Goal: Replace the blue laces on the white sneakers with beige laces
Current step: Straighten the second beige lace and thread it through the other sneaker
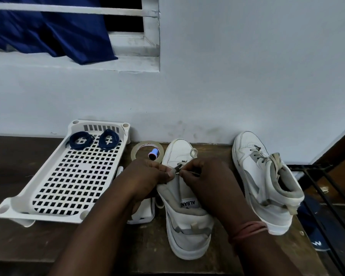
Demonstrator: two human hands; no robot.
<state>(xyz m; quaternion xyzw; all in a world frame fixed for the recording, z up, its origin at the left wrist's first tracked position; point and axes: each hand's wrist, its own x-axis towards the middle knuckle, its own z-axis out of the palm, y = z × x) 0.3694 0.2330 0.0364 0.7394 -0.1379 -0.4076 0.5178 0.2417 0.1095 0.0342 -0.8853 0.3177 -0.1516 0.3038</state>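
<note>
Both hands work at the middle of the near sneaker (187, 220), which lies on the tabletop (48, 242) with its toe toward the wall. The left hand (147, 176) has its fingers curled and pinched at the eyelet row, and the right hand (205, 176) pinches the beige lace (193, 153) end between thumb and forefinger right beside it; a loop of that lace shows above near the toe. The second sneaker (267, 186) stands to the right, already laced in beige and tied. The 2 blue laces (94, 140) lie coiled at the far end of the white perforated tray (72, 176) on the left.

The lace tip could fray or miss the eyelet if it is pushed in at an angle, and a skipped eyelet or uneven ends would leave this shoe unlike its partner. Pulling hard might drag the shoe toward the tape roll (146, 153) and the small blue spool (153, 153) inside it.

The tongue label reads "ALBAN", upside down from here and partly covered. Red printing on the tape core is too small to read.
</note>
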